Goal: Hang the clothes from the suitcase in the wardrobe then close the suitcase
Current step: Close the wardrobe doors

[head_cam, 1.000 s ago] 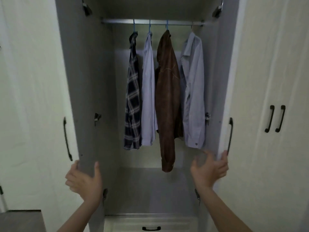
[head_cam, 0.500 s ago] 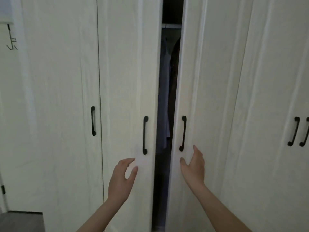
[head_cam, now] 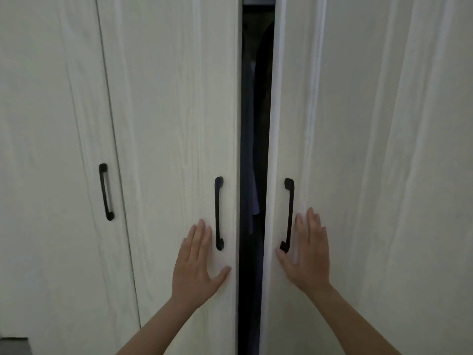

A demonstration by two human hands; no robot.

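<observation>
Two white wardrobe doors fill the view, the left door [head_cam: 174, 124] and the right door [head_cam: 358, 124], with a narrow dark gap between them. Through the gap a strip of hanging clothes [head_cam: 252, 190] shows dimly. My left hand [head_cam: 197, 262] lies flat and open on the left door beside its black handle [head_cam: 219, 213]. My right hand [head_cam: 307, 254] lies flat and open on the right door, just right of its black handle [head_cam: 288, 213]. The suitcase is out of view.
Another closed wardrobe door [head_cam: 46, 149] with a black handle [head_cam: 106, 192] stands at the left. A dark patch of floor or furniture [head_cam: 14, 347] shows at the bottom left corner.
The doors have swung from wide open to almost shut. Both hands moved inward from the door edges and now press flat on the door fronts. The hung clothes are mostly hidden.
</observation>
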